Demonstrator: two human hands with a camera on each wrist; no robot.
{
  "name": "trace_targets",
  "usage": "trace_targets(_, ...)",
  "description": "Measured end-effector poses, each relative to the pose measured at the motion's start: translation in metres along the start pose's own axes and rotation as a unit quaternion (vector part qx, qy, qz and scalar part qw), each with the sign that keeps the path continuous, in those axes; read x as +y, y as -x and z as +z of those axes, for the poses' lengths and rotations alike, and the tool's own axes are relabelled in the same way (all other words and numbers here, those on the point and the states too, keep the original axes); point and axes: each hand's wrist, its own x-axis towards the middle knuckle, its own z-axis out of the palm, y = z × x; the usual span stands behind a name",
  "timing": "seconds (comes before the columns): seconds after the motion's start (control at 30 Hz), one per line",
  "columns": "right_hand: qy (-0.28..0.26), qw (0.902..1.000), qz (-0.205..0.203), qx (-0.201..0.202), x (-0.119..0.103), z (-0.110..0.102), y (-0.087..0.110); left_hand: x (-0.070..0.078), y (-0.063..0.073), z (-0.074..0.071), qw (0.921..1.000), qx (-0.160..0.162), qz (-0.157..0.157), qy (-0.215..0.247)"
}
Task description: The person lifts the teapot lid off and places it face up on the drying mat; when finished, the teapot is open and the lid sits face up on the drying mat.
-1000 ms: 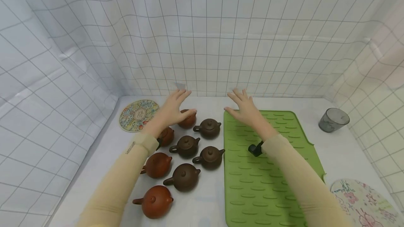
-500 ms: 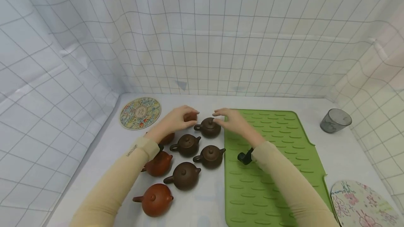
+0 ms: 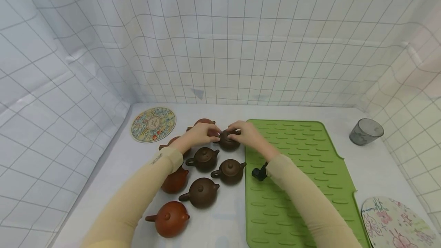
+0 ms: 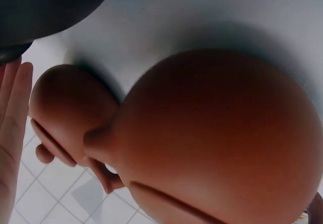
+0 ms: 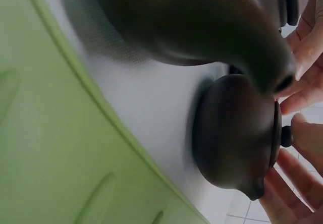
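A small dark brown teapot (image 3: pixel 229 145) with a knobbed lid stands at the back of the group, left of the green mat (image 3: pixel 296 202). My left hand (image 3: pixel 198 135) holds it on its handle side, thumb and fingers brought together there. From the other side my right hand (image 3: pixel 249 135) grips it. In the right wrist view its thumb is by the lid knob (image 5: pixel 286 136), with fingers curled near the spout (image 5: pixel 252 188). Two reddish-brown teapots, a near one (image 4: pixel 217 123) and a farther one (image 4: pixel 70 103), sit beside my left hand in the left wrist view.
Other dark teapots (image 3: pixel 204 159) and reddish ones (image 3: pixel 172 219) stand in front, close together. A patterned round mat (image 3: pixel 153 124) lies back left and a grey cup (image 3: pixel 366 131) stands at right. A floral disc (image 3: pixel 396 221) is front right. Gridded curtains (image 3: pixel 241 49) hang around.
Both hands have come down and inward from above the table to the back dark teapot, and their fingers have closed in on it. The teapots keep their places.
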Motion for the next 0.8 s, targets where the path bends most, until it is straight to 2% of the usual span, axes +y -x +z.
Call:
trace_targets(0.3, 0.005, 0.9994, 0.034, 0.003, 0.001, 0.006, -0.005, -0.004, -0.008, 0.007, 0.9997, 0.017, -0.015, 0.009)
trace_targets(0.43, 0.007, 0.9995, 0.031, 0.006, 0.001, 0.007, -0.006, -0.006, -0.009, 0.007, 0.9994, 0.021, -0.021, 0.02)
trace_targets(0.67, 0.021, 0.9994, 0.018, 0.021, 0.001, 0.009, -0.005, -0.005, -0.012, 0.008, 0.9994, 0.029, -0.018, 0.003)
trace_targets(0.73, 0.01, 0.9994, 0.017, 0.027, 0.002, 0.01, -0.004, -0.004, -0.012, 0.008, 0.9994, 0.03, -0.017, 0.001)
trace_targets(0.8, -0.024, 0.9987, 0.024, 0.037, 0.005, 0.01, -0.003, -0.004, -0.013, 0.009, 0.9994, 0.03, -0.019, -0.001)
